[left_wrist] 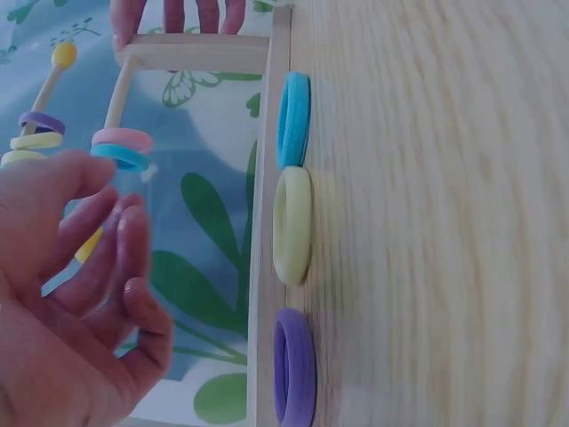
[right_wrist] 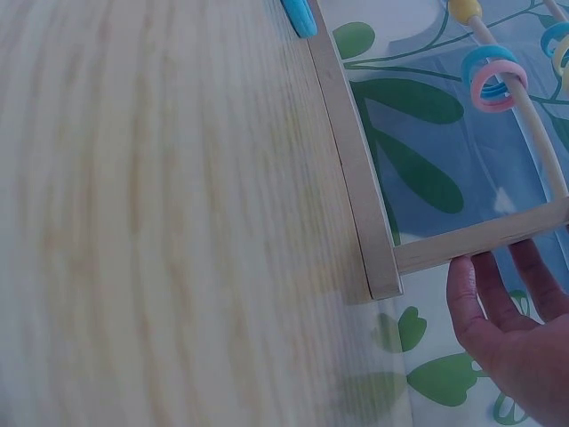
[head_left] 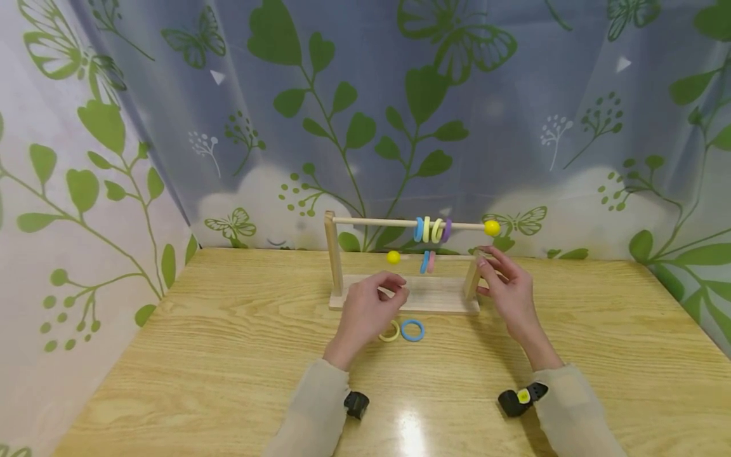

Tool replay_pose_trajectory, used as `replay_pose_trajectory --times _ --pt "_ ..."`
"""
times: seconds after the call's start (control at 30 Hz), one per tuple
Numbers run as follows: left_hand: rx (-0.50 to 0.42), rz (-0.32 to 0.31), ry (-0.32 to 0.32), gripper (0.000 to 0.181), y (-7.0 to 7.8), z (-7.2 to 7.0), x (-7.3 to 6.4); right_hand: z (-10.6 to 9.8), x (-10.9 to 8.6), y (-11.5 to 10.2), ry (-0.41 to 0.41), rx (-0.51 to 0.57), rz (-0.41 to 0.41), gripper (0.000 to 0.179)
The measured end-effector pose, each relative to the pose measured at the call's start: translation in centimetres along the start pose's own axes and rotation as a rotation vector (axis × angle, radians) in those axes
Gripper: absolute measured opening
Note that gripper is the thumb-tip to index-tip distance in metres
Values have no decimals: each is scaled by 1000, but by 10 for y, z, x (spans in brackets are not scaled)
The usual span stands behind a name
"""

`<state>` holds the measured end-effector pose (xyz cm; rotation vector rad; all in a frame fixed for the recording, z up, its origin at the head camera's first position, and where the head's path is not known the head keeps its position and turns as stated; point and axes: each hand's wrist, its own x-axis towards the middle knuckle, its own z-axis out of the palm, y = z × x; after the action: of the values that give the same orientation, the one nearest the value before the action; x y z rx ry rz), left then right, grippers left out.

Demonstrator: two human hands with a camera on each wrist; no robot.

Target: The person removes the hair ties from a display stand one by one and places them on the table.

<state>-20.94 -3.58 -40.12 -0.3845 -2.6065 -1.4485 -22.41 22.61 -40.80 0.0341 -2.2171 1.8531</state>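
Observation:
A wooden stand [head_left: 440, 295] holds two dowels from upright posts. On the lower dowel [left_wrist: 122, 93] hang a blue ring [head_left: 424, 262] and a pink ring [head_left: 431, 262], with a yellow ball [head_left: 393, 257] at its left end. My left hand [head_left: 374, 304] hovers before the stand, below that ball, fingers loosely bent and nothing between them. My right hand [head_left: 510, 292] holds the right post [right_wrist: 484, 242] near its top; several fingertips rest against its outer side. In the left wrist view a blue ring [left_wrist: 293, 120], a yellow ring [left_wrist: 293, 225] and a purple ring [left_wrist: 307, 366] lie along the base.
The upper dowel [head_left: 371, 221] carries blue, yellow and purple rings and ends in a yellow ball [head_left: 492, 228] on the right. Behind the wooden table [head_left: 228, 355] hangs a leaf-print curtain [head_left: 354, 171]. The left hand hides the table's purple ring in the head view.

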Motion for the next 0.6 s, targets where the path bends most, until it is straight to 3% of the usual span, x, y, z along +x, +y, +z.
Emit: replay_pose_trajectory --times 0.23,0.6 --pt "-60 43 142 19 6 7 3 0 1 1 3 1 -4 49" --pt "-122 55 224 18 15 21 6 0 1 1 6 2 -9 49"
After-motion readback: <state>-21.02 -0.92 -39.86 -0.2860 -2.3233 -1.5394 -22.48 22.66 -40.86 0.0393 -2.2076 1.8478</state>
